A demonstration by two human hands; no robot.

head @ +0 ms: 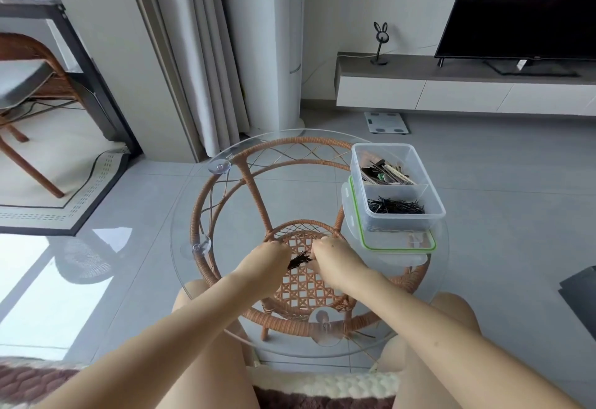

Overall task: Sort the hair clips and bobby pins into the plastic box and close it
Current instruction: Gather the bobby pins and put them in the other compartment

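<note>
A small bunch of black bobby pins (299,261) lies on the round glass table (193,202), between my two hands. My left hand (269,258) and my right hand (332,260) press in on the bunch from either side, fingers curled around it. A clear plastic box (433,202) stands at the table's right. Its far compartment holds hair clips (385,172), its near one a heap of bobby pins (396,206). The box sits on its lid (398,247), which has a green seal.
The glass top rests on a wicker frame (245,179) with suction cups. My bare knees flank the table's near edge. A TV stand, a bathroom scale (386,122) on the floor and a curtain lie beyond; a wicker chair is at far left.
</note>
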